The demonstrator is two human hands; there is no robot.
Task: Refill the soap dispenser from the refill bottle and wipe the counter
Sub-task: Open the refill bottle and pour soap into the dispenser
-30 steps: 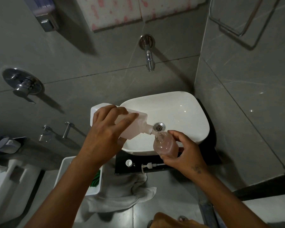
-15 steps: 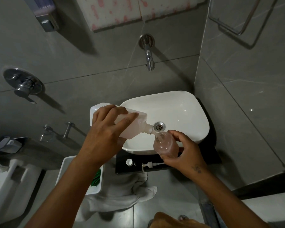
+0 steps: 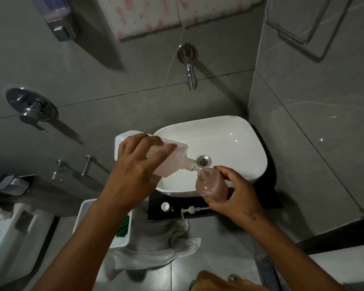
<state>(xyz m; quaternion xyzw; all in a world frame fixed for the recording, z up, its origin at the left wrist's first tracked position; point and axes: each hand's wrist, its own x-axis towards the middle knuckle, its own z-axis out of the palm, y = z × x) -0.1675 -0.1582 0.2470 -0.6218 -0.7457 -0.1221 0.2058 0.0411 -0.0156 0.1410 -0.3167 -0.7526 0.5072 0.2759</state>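
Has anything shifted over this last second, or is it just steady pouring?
Nothing visibly changed. The left hand still tips the refill bottle into the dispenser, held by the right hand over the basin. Pump and cap lie untouched.

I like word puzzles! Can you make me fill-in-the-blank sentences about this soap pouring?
1. The left hand tips the translucent plastic refill bottle over the white oval ____.
2. The right hand holds the clear pink soap dispenser, whose ____ is off.
3. The white pump head lies on the ____ counter.

Missing words: sink; pump; black
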